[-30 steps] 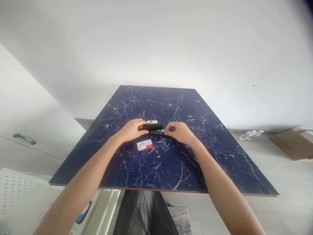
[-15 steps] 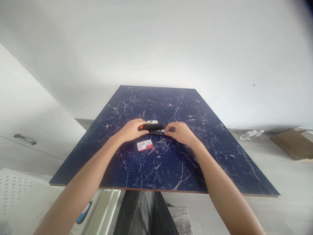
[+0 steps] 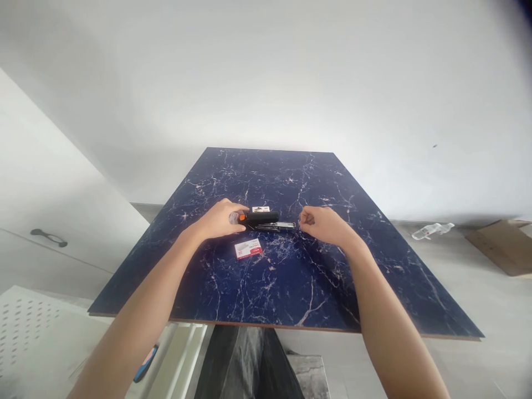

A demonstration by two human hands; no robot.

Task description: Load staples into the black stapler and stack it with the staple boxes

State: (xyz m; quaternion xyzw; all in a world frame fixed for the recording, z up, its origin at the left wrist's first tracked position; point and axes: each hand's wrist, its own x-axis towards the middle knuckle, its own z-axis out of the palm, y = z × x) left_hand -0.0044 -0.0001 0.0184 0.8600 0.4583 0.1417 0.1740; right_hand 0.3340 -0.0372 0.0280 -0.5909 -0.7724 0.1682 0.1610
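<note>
As we're looking down through the head camera, our left hand (image 3: 216, 220) is gripping the orange-tipped end of a black stapler (image 3: 260, 217), fingers closed over it. The stapler is lying flat near the middle of a blue marble-patterned table (image 3: 291, 291), with a metal-and-black strip (image 3: 275, 225) sitting along its near side, toward us. Our right hand (image 3: 326, 225) is hovering just beside the far end of that strip, fingers loosely curled and pinching nothing. A white-and-red staple box (image 3: 248, 249) is lying just in front of the stapler, and a small white box (image 3: 260, 209) is lying just behind it. Past the table's right edge, a clear plastic bottle (image 3: 432, 231) and a flattened cardboard box (image 3: 505, 247) are lying on the grey floor (image 3: 465, 310). On the left, a white cabinet with a dark handle (image 3: 49, 238) is standing beside the table.
</note>
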